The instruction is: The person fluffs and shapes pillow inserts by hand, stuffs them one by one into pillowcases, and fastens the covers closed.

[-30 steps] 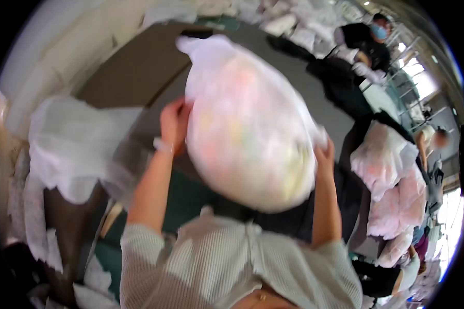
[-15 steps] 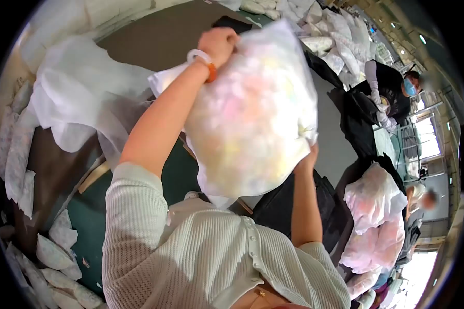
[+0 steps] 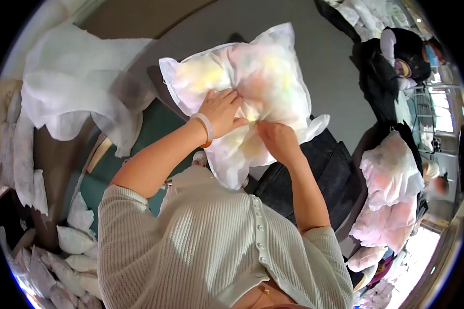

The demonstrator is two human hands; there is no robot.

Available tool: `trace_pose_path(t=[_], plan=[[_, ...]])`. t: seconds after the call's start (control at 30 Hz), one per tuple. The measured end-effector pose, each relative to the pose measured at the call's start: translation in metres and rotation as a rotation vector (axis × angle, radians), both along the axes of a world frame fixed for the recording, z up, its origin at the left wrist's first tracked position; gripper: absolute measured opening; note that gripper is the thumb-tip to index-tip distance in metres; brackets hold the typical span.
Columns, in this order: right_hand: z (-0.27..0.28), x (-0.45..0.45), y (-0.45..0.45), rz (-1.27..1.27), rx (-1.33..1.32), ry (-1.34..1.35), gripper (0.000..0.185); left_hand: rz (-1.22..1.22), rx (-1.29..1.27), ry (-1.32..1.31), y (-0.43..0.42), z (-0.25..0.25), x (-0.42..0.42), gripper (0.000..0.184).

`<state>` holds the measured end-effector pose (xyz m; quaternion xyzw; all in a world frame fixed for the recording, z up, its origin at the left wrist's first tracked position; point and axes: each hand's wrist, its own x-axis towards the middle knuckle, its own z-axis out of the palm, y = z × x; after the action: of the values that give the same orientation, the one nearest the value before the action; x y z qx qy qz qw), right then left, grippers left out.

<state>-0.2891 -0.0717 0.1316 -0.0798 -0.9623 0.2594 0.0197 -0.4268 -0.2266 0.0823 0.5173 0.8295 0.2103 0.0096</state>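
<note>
A white pillow-shaped bag (image 3: 263, 77) with soft yellow, pink and green filling showing through lies on the grey table (image 3: 325, 98), its near corner hanging toward my body. My left hand (image 3: 222, 110) rests on the middle of the bag, fingers spread and pressing into it. Beside it, my right hand (image 3: 277, 138) is closed at the bag's surface near the centre, its fingertips pressed into the cloth; anything pinched there is too small to make out.
Sheer white cloth (image 3: 72, 77) drapes over the left side. Black fabric (image 3: 314, 175) lies right of my body. Filled pinkish bags (image 3: 389, 170) are stacked at the right. A co-worker in black (image 3: 407, 51) is at the upper right. White pillows (image 3: 75, 239) lie at the lower left.
The bag was held up and turned; now it lies flatter on the table. Both hands have moved from its edges to its middle.
</note>
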Motion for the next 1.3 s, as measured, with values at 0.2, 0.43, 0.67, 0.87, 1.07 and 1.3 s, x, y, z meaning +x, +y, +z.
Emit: trace_pose_path(t=[0.2,0.43,0.67,0.87,1.07,1.3], plan=[[-0.097,-0.077,0.045,0.358,0.281,-0.102,0.024,-0.034,-0.294,0.069,0.058,-0.037,-0.075,0.052],[-0.061,-0.067,0.005,0.209,-0.240,-0.468,0.045,-0.338,-0.113,0.217,-0.013,-0.069,-0.096,0.066],[-0.049,-0.068,-0.010,-0.067,-0.254,-0.332,0.042,-0.384,-0.310,0.387,0.046,-0.008,-0.112,0.059],[0.016,0.013,-0.042,0.329,-0.025,-0.024,0.018,-0.184,-0.143,0.224,0.102,0.027,-0.038,0.050],[0.048,-0.048,0.000,0.596,0.008,-0.118,0.017,0.059,0.173,-0.074,0.027,-0.025,0.033,0.050],[-0.045,-0.090,-0.015,0.488,-0.178,0.043,0.025,-0.018,0.312,-0.164,-0.029,-0.081,0.006,0.045]])
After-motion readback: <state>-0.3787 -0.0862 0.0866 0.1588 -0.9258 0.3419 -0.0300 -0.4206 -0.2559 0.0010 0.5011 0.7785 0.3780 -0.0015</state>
